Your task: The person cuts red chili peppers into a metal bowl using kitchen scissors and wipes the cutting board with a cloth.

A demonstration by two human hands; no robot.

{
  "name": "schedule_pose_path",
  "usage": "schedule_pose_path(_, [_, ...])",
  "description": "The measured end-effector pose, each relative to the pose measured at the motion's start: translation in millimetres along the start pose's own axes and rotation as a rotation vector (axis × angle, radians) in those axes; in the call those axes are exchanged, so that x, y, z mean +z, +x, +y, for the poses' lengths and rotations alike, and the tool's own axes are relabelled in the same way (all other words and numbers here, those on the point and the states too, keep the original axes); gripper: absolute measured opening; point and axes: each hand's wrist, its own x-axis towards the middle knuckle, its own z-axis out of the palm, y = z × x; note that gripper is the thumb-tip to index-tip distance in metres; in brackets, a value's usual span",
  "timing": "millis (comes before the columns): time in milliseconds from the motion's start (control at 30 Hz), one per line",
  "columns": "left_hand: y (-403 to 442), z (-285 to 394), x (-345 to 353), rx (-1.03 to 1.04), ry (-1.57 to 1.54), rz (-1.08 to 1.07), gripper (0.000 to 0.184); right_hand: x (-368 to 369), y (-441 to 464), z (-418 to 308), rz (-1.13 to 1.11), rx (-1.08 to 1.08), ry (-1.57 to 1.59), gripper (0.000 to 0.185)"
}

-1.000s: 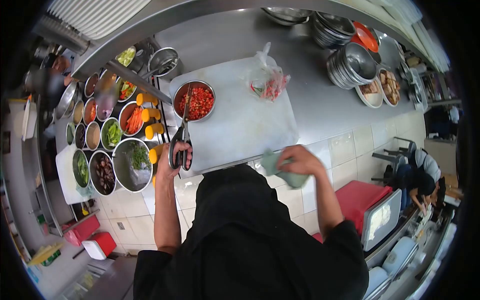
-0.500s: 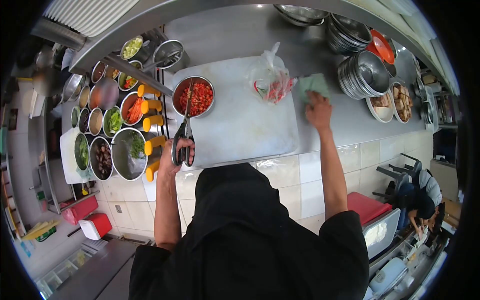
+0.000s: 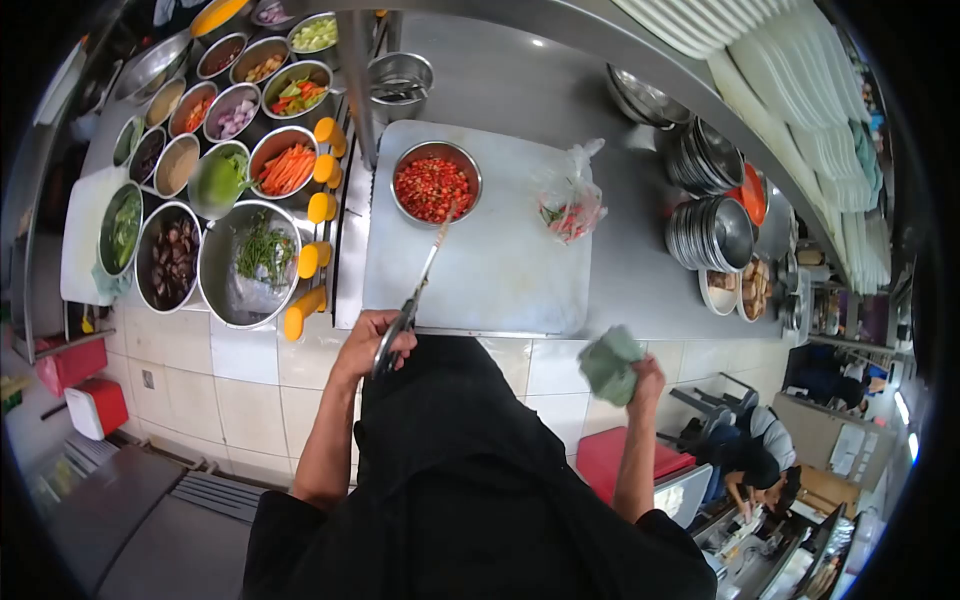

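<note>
My left hand (image 3: 372, 345) is closed around the black handles of a pair of scissors (image 3: 424, 272), near the front edge of the white cutting board (image 3: 480, 275). The blades look closed and point up toward a metal bowl of chopped red chillies (image 3: 432, 183), their tips at its near rim. Off the counter's front edge, my right hand (image 3: 647, 380) grips a folded green cloth (image 3: 611, 365) in the air. A knotted clear plastic bag (image 3: 573, 205) with red chillies inside lies on the board's right side.
Several metal tubs of cut vegetables, such as carrot strips (image 3: 285, 169), stand left beside yellow-capped bottles (image 3: 322, 208). Stacked metal bowls (image 3: 709, 236) and dishes of food (image 3: 756, 290) are at right. A shelf post (image 3: 357, 90) rises behind the board. Another person (image 3: 752, 462) works at lower right.
My right hand has lifted the green cloth off the counter and drawn it back past the front edge. My left hand has pulled the scissors back from over the chilli bowl. The view has shifted.
</note>
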Motion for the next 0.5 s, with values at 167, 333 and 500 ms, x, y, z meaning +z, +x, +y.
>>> schedule_pose_path(167, [-8.1,-30.0,-5.2,0.024,0.001,-0.095,0.012,74.2,48.8,-124.5,-0.277,-0.285,-0.02,0.035])
schedule_pose_path(333, [-20.5,-43.7,-1.1,0.198,0.025,0.048,0.015,183.6,111.3,-205.9,-0.414,-0.347,-0.021,0.041])
schedule_pose_path(500, [-18.7,-36.2,14.1,0.38,0.031,0.228,0.018,307.2,210.1,-211.2,-0.509,-0.364,-0.068,0.042])
